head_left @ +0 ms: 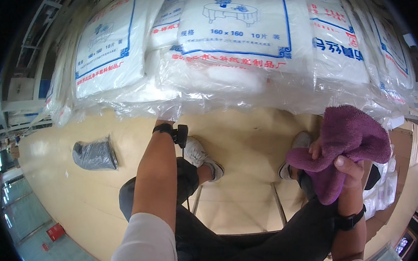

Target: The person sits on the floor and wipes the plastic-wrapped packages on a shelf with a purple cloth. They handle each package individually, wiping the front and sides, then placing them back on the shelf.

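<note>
A purple terry towel (350, 134) is bunched up in my right hand (350, 170), whose fingers and thumb grip its folds. Part of the towel hangs down past the wrist. My left arm reaches forward, and my left hand (170, 113) goes in under the clear plastic edge of a packed white bundle (231, 79). Plastic hides the fingers of that hand, so their pose cannot be made out. The bundle carries blue and red print with a drawing of a covered table. Similar white packs (111, 48) lie to its left and right.
A dark roll in clear plastic (95, 153) lies on the yellowish floor (71, 189) at left. Several white plastic-wrapped packs (382, 186) stand at right beside brown cardboard (399, 142). My shoes (198, 154) rest under the bundle's near edge. A red box (55, 232) is at lower left.
</note>
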`<action>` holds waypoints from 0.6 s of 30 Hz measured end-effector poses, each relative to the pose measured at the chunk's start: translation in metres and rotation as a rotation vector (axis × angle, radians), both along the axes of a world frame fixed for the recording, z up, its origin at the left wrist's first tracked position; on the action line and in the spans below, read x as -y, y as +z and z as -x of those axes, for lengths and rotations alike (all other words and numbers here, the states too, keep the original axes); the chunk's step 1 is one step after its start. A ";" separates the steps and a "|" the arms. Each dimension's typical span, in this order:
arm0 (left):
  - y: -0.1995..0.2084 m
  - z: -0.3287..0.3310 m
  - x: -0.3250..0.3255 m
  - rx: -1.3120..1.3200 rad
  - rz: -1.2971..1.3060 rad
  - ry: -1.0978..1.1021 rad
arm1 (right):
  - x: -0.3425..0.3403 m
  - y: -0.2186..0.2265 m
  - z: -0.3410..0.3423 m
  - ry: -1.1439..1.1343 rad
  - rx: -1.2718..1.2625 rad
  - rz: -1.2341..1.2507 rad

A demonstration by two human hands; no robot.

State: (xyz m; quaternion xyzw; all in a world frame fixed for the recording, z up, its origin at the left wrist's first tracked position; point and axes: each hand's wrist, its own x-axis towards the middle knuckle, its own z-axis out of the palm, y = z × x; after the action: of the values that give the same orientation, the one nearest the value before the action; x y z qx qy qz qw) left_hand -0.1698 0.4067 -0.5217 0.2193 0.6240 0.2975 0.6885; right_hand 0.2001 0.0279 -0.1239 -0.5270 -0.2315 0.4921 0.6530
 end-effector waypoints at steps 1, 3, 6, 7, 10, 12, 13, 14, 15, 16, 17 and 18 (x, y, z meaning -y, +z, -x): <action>-0.002 -0.001 -0.002 -0.005 -0.004 -0.007 | 0.003 -0.002 -0.003 0.003 0.003 0.001; -0.002 0.000 -0.010 -0.012 -0.019 -0.005 | 0.004 -0.004 -0.009 0.021 -0.015 -0.030; 0.008 -0.001 -0.010 -0.040 -0.034 -0.009 | 0.009 -0.003 -0.005 0.023 -0.079 -0.076; 0.012 -0.001 -0.005 -0.046 -0.037 -0.007 | 0.006 -0.003 -0.006 0.016 -0.092 -0.086; 0.026 -0.005 0.026 -0.031 -0.066 -0.061 | 0.004 0.002 -0.006 -0.011 -0.217 -0.074; 0.038 -0.006 0.045 0.036 -0.092 -0.198 | -0.004 0.003 -0.005 -0.036 -0.303 -0.102; 0.111 -0.091 0.101 -0.124 -0.159 -0.380 | -0.002 0.005 -0.002 -0.125 -0.194 -0.039; 0.152 -0.102 0.121 -0.067 -0.099 -0.466 | -0.002 0.008 -0.002 -0.110 -0.257 -0.068; 0.212 -0.132 0.150 -0.037 -0.087 -0.663 | 0.007 0.002 -0.009 -0.143 -0.307 -0.095; 0.249 -0.137 0.170 0.062 -0.032 -0.755 | 0.011 -0.003 -0.012 -0.142 -0.365 -0.128; 0.289 -0.141 0.193 0.133 -0.068 -0.832 | 0.012 -0.005 -0.015 -0.163 -0.393 -0.093; 0.327 -0.144 0.212 0.226 -0.124 -0.866 | 0.013 -0.006 -0.015 -0.177 -0.391 -0.083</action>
State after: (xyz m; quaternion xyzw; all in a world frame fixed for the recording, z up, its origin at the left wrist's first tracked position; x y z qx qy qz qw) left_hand -0.0254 0.1944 -0.1944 0.4670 0.3765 0.0409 0.7991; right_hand 0.2155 0.0151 -0.1303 -0.4123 -0.0733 0.5158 0.7474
